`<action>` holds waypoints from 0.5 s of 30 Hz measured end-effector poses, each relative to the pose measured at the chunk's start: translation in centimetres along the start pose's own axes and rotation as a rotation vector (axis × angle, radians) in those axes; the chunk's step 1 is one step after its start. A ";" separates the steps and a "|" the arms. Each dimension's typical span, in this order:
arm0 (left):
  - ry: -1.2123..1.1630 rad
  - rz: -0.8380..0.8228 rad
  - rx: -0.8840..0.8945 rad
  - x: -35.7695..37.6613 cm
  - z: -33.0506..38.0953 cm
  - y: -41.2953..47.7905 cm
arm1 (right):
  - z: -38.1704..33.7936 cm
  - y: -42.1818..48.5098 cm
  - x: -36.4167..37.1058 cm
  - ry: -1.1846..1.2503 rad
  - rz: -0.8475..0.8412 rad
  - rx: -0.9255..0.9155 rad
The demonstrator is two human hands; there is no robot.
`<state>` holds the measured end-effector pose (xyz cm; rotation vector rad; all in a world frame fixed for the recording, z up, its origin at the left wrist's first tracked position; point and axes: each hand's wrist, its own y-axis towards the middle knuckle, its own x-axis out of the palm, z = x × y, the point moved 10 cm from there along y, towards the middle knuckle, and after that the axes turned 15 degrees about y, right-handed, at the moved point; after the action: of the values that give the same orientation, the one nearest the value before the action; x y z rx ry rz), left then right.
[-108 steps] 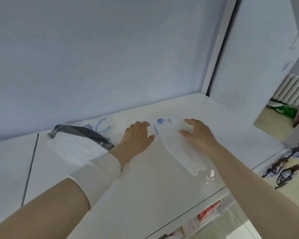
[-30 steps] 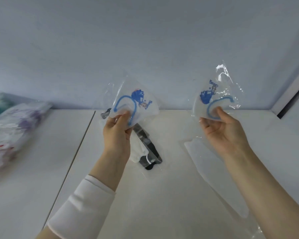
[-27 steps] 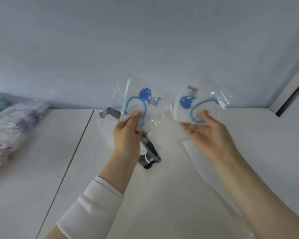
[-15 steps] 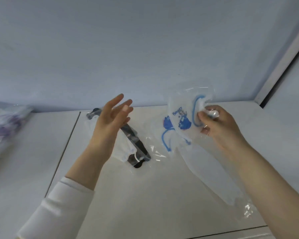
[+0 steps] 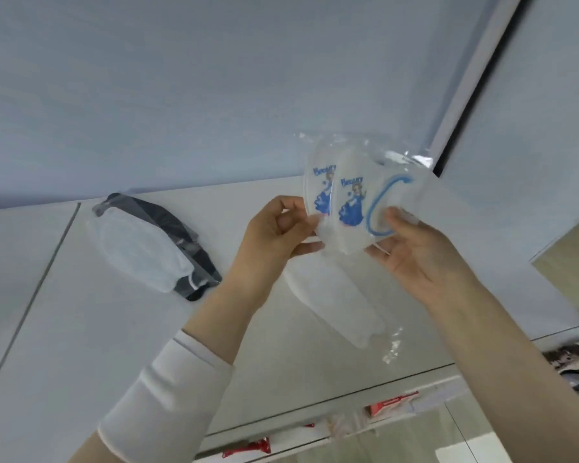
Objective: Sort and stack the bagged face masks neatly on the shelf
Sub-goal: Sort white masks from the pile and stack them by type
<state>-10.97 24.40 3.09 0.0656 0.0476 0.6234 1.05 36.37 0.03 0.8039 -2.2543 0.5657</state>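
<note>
1. Task items. I see the printed bagged masks (image 5: pixel 351 208), two clear bags with a blue figure and a blue ear loop. They are held in the air above the shelf (image 5: pixel 97 345), near its right rear corner. The two bags overlap: the rear one shows at the left edge, behind the front one. Both stand roughly upright and touch nothing on the shelf.

2. Hands. My left hand (image 5: pixel 274 228) pinches the lower left edge of the pair between thumb and fingers. My right hand (image 5: pixel 422 252) clamps the lower right edge, with the thumb laid on the front face. Both hands are closed on the same pair.

3. Items on the shelf. A plain white bagged mask (image 5: pixel 341 305) lies flat directly below the hands. Well to the left, another white mask (image 5: pixel 137 252) rests on top of a dark mask (image 5: pixel 184 228), each in a clear bag.

4. Surroundings. A pale back panel (image 5: pixel 181 95) rises behind the shelf. A white sleeve (image 5: pixel 168 389) covers the left forearm. Red packets (image 5: pixel 391 404) show on the level below.
</note>
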 end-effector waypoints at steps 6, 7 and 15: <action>0.309 0.135 0.067 7.3 -0.2 -2.1 | -3.9 -2.7 -7.0 -0.105 0.207 -0.217; 0.402 0.191 0.083 8.3 -0.1 -2.5 | -4.5 -3.1 -7.7 -0.172 0.201 -0.243; 0.675 0.321 -0.013 11.4 -2.1 -4.3 | -8.7 -4.6 -9.8 -0.641 -0.105 -0.356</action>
<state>0.64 27.73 0.39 -0.1557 0.6967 0.9444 13.83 41.94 -0.21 1.0052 -2.7455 -0.1821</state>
